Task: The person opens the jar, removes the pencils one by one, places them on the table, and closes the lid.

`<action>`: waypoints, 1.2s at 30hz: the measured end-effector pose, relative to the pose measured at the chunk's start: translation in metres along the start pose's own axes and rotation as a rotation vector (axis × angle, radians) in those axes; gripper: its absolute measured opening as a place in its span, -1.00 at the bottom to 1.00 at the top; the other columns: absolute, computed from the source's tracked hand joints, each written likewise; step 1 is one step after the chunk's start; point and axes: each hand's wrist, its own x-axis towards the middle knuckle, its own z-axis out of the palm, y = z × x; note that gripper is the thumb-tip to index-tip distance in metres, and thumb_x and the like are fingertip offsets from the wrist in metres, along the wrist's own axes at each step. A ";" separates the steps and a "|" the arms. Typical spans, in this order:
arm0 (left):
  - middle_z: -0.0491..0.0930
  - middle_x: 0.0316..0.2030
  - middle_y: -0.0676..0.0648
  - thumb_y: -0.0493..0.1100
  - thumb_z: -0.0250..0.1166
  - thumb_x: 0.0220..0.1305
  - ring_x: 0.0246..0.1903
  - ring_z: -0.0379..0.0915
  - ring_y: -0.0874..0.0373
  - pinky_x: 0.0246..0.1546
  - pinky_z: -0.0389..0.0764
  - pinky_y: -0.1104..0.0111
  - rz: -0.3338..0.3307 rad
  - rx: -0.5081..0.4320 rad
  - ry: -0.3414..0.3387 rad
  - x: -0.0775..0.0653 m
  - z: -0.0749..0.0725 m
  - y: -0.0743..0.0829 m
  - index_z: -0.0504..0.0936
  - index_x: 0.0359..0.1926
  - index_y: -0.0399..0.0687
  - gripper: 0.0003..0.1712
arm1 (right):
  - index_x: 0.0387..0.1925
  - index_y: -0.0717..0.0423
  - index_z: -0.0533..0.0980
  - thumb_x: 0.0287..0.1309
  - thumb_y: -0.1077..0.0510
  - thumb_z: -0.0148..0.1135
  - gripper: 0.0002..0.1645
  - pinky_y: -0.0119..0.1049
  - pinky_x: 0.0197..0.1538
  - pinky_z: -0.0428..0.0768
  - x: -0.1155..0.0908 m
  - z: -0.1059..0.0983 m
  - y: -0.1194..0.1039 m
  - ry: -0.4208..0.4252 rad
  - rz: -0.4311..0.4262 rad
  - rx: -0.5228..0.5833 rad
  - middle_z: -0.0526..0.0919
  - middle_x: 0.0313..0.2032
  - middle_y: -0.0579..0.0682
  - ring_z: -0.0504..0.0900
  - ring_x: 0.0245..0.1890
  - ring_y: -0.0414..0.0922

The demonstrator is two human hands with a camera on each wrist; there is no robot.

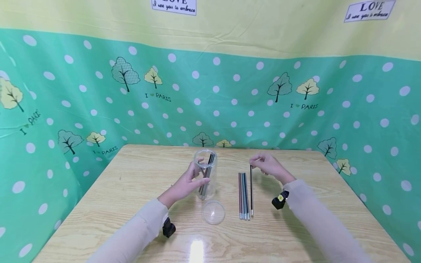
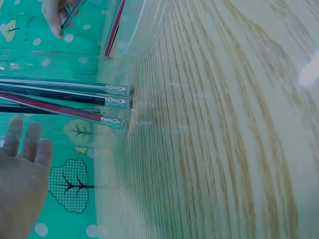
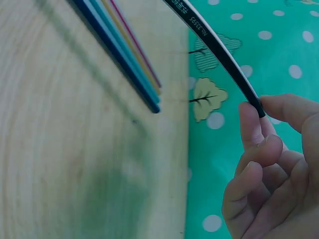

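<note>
Nearest, a pale left sleeve (image 1: pixel 138 233) and a pale right sleeve (image 1: pixel 323 219) reach in over the wood-grained desk (image 1: pixel 115 193), each arm bearing a small black camera (image 1: pixel 169 228) at the wrist. A bright patch of light shines on the wood between them.

A little farther on, a clear round lid (image 1: pixel 213 213) lies flat on the desk, just beside the base of the jar. To its right is a row of pencils (image 1: pixel 243 197), set side by side with their metal-banded ends toward the near edge; magenta, yellow, teal and dark blue ones show in the right wrist view.

Beyond the lid stands the clear jar (image 1: pixel 213 184), upright and uncapped. The left hand (image 1: pixel 189 182) holds it from the left, thumb on the near side, fingers spread around the wall. Several jar pencils (image 1: pixel 208 171) lean inside, metal-banded ends down.

Right of the row, the right hand (image 1: pixel 268 166) pinches the far end of a black pencil (image 1: pixel 251 190) between thumb and forefinger, its other fingers loosely bent. Whether that pencil's near end touches the wood, I cannot tell.

Past the far edge hangs a green, white-dotted cloth (image 1: pixel 184 109) printed with trees, yellow at the top.
</note>
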 end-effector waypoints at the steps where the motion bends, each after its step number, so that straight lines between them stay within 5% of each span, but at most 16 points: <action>1: 0.29 0.43 -0.11 -0.08 0.30 0.41 0.42 0.15 -0.13 0.39 0.05 -0.22 0.001 0.001 -0.001 0.000 0.000 0.000 -0.08 0.56 -0.01 -0.08 | 0.18 0.22 0.51 0.38 -0.06 0.24 -0.47 -0.35 -0.60 0.32 0.001 0.002 0.002 -0.006 0.004 0.001 0.72 -0.18 0.05 0.26 -0.67 -0.22; 10: 0.33 0.40 -0.10 -0.04 0.32 0.39 0.38 0.22 -0.12 0.36 0.12 -0.24 0.016 0.043 0.014 0.001 0.000 0.001 0.01 0.52 0.14 -0.13 | 0.08 0.23 0.55 0.39 0.00 0.22 -0.58 -0.40 -0.61 0.26 0.002 0.015 0.012 -0.019 0.025 -0.017 0.73 -0.24 0.01 0.22 -0.70 -0.25; 24: 0.35 0.39 -0.11 -0.03 0.32 0.39 0.38 0.21 -0.11 0.36 0.14 -0.22 0.011 0.052 0.011 0.001 0.000 0.002 0.02 0.51 0.20 -0.15 | -0.04 0.30 0.59 0.35 0.08 0.26 -0.65 -0.33 -0.45 0.58 0.007 0.026 0.034 -0.017 0.048 0.019 0.62 -0.41 0.08 0.51 -0.58 -0.16; 31: 0.33 0.37 -0.29 -0.21 0.29 0.41 0.39 0.18 -0.22 0.36 0.13 -0.22 0.005 0.030 0.014 -0.010 0.002 0.038 0.02 0.51 -0.06 -0.18 | -0.10 0.29 0.59 0.33 0.09 0.28 -0.69 -0.32 -0.42 0.62 0.009 0.031 0.039 -0.012 0.091 0.032 0.63 -0.39 0.06 0.55 -0.51 -0.15; 36: 0.34 0.37 -0.28 -0.21 0.28 0.41 0.40 0.18 -0.18 0.37 0.14 -0.18 0.014 0.027 0.012 -0.009 0.002 0.036 0.01 0.51 -0.09 -0.18 | -0.13 0.28 0.60 0.31 0.12 0.28 -0.73 -0.35 -0.48 0.62 0.010 0.033 0.040 0.001 0.124 0.037 0.63 -0.43 0.04 0.54 -0.55 -0.17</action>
